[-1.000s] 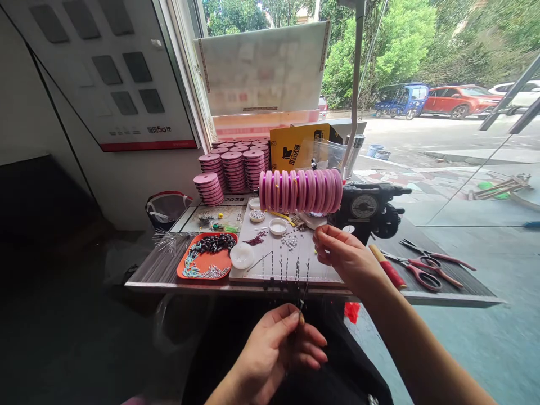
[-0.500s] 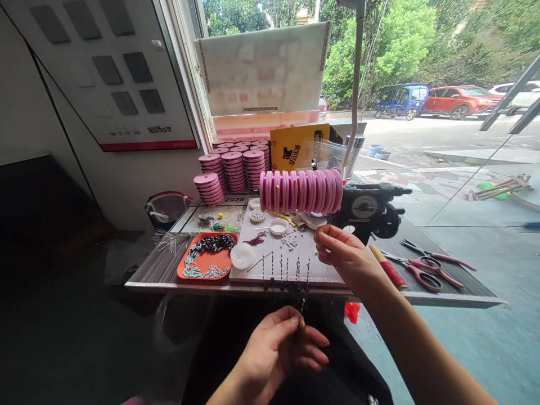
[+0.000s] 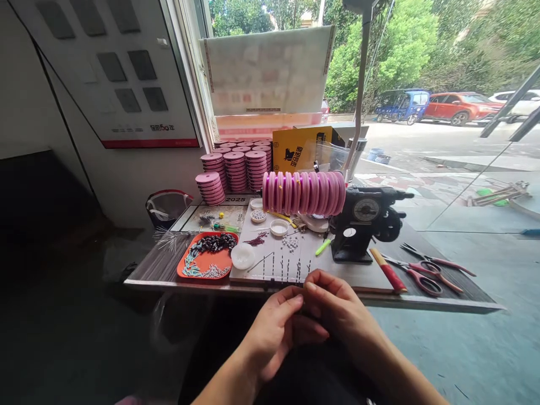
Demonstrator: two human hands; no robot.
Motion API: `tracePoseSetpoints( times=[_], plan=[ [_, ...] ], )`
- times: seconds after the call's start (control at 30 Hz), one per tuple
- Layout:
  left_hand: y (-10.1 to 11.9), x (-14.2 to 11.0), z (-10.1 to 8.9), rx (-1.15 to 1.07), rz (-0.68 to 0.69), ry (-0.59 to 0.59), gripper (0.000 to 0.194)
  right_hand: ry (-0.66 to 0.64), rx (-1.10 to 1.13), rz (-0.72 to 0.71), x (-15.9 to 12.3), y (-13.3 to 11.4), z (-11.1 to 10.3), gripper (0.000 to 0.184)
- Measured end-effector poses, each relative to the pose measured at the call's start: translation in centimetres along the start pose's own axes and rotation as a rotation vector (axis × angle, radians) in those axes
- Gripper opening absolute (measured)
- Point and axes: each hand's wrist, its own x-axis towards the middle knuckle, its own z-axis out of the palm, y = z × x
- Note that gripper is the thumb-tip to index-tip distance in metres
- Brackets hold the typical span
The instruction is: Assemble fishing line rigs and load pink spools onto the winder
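The left hand (image 3: 274,329) and right hand (image 3: 343,306) are close together just in front of the table edge, each with thumb and forefinger pinched closed; anything between the fingertips is too small to tell. Just beyond them, dark strands (image 3: 298,270) lie in rows at the front of a pale board (image 3: 358,274). Farther back on the board are loose beads (image 3: 290,243), a green marker (image 3: 323,247) and a black machine (image 3: 352,247) bearing a row of pink spools (image 3: 304,193). Left of the board, an orange tray (image 3: 205,261) holds black, teal and silvery pieces; to the right, scissors (image 3: 426,281) lie on the dark table (image 3: 154,271). Stacked spools (image 3: 236,169) and a yellow box (image 3: 295,152) stand behind, near a window onto a street (image 3: 442,135) with parked vehicles.
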Motion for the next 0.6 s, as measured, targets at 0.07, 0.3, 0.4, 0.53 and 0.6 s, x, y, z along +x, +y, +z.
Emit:
tracePoseSetpoints(
  times=[0.07,0.3,0.4,0.53,0.6],
  plan=[
    [0.05,0.02,-0.04,-0.025,-0.002,0.010,0.011,0.007,0.001,0.012,-0.10,-0.02,0.07,0.031],
    [0.02,0.13,-0.38,-0.052,-0.010,0.017,0.009,0.007,0.007,0.032,-0.17,-0.11,-0.26,0.032],
    [0.06,0.10,-0.37,-0.055,-0.010,0.006,0.010,0.006,0.028,0.036,-0.27,-0.14,-0.11,0.031],
    [0.30,0.14,-0.18,-0.066,-0.012,0.012,0.007,0.015,0.057,0.042,-0.28,-0.44,0.23,0.032],
    [0.36,0.18,-0.11,-0.065,-0.011,0.006,0.007,0.020,0.058,0.055,-0.28,-0.44,0.40,0.034]
  ],
)
